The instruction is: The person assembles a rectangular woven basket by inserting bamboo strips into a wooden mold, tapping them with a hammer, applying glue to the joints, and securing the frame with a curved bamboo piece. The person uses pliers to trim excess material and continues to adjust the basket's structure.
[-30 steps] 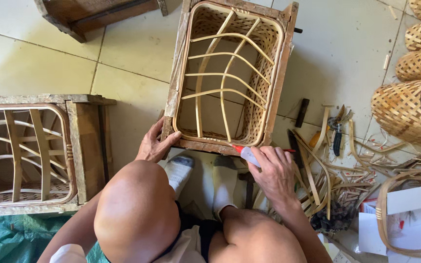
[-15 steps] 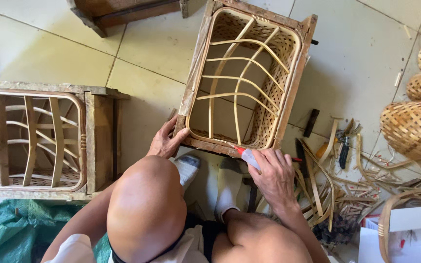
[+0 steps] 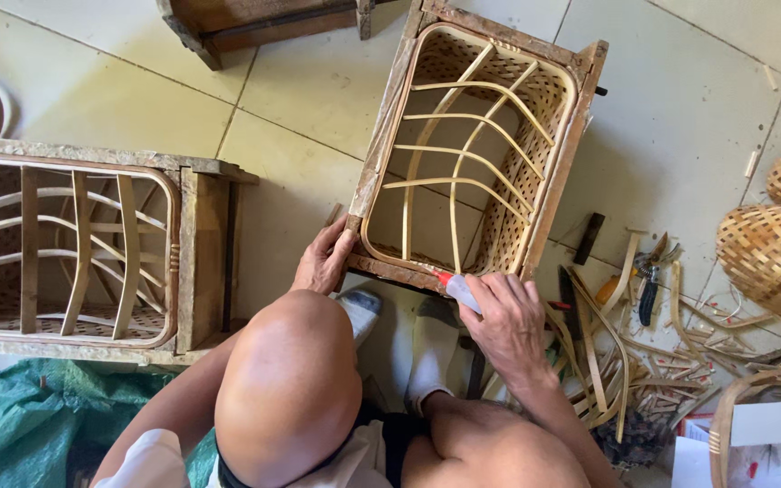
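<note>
Steadying rattan frame (image 3: 472, 154) on floor between our feet — left hand (image 3: 323, 262) gripping near corner rail, right hand (image 3: 508, 316) closed around small red-tipped bottle (image 3: 456, 287) at near edge. We're judging frame light, stiff — thin ribs fragile, so holding wooden rail.

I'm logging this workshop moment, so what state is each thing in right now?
Wooden-framed rattan crate: upright, open side up, on the tile floor.
Left hand: gripping the crate's near corner.
Right hand: closed around a small white red-tipped squeeze bottle, tip at the crate's near rim.
Second wooden-framed rattan crate: untouched, left.
Woven bamboo baskets: lying at right.
</note>
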